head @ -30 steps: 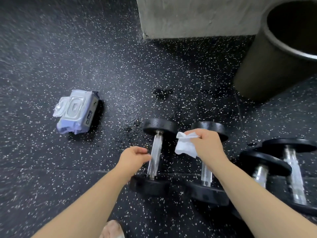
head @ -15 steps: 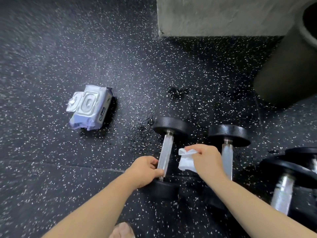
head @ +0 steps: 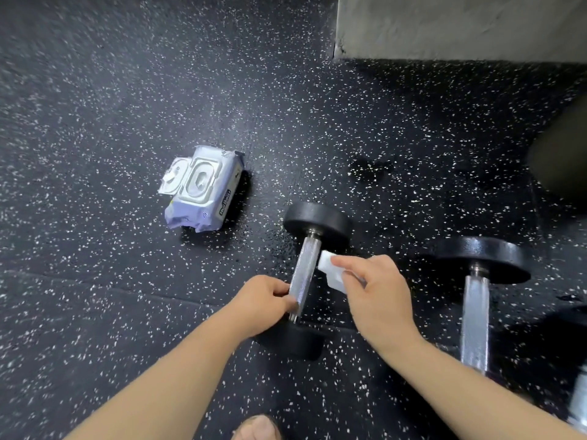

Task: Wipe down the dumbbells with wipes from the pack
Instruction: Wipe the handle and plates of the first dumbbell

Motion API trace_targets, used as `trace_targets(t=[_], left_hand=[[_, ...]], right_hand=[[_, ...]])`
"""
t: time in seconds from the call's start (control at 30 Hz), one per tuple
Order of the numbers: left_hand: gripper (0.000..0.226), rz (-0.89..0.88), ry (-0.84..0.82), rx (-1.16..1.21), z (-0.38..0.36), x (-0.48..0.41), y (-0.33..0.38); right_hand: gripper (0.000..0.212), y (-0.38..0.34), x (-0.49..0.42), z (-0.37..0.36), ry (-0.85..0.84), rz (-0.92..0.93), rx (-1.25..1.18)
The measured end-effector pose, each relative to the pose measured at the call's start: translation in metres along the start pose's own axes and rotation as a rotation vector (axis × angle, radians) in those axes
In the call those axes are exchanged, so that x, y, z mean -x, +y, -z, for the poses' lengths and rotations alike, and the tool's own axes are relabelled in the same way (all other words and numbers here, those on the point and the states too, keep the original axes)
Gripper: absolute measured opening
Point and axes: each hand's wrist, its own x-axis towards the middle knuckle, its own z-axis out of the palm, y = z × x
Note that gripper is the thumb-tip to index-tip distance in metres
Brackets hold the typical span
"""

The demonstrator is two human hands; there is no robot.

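Rubber gym flooring (head: pixel 95 90), black with white and grey flecks, fills the view. A seam (head: pixel 111 289) between mats crosses the lower left, dropping slightly toward the right. A fainter seam (head: pixel 535 198) runs up the right side. Dark patches (head: pixel 370 165) and a glossy, wet-looking area (head: pixel 276 249) mark the floor near centre. Upper right: the base of a grey concrete block (head: pixel 460 27) standing on the floor, chipped at its lower left corner. Right edge: a dark rounded object (head: pixel 562 166), blurred and cut off, not identifiable. Bottom edge: part of a bare foot (head: pixel 257 428).
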Motion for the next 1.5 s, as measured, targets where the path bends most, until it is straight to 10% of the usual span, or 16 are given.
trace_targets(t=[0.2,0.6,0.9,1.1,1.3,1.5], left_hand=[[0.017,-0.048,-0.014,0.073,-0.003,0.003,0.002],[0.01,0.024,-0.025,0.271,0.002,0.009,0.006],[0.019,0.079,-0.016,0.338,-0.001,0.01,0.007],[0.029,0.081,-0.119,0.41,0.003,0.013,0.004],[0.045,0.053,-0.184,0.37,0.007,0.016,0.002],[0.047,0.079,-0.17,0.402,0.007,0.016,0.005]], right_hand=[[0.029,0.004,-0.029,-0.034,0.158,0.428,0.226],[0.024,0.025,0.005,-0.048,-0.256,0.245,-0.117],[0.025,0.015,-0.035,-0.046,0.23,0.224,0.109],[0.018,0.023,-0.026,-0.059,0.074,0.204,-0.066],[0.024,0.028,0.013,-0.044,-0.449,0.094,0.01],[0.019,0.015,-0.024,-0.039,0.087,-0.153,-0.155]])
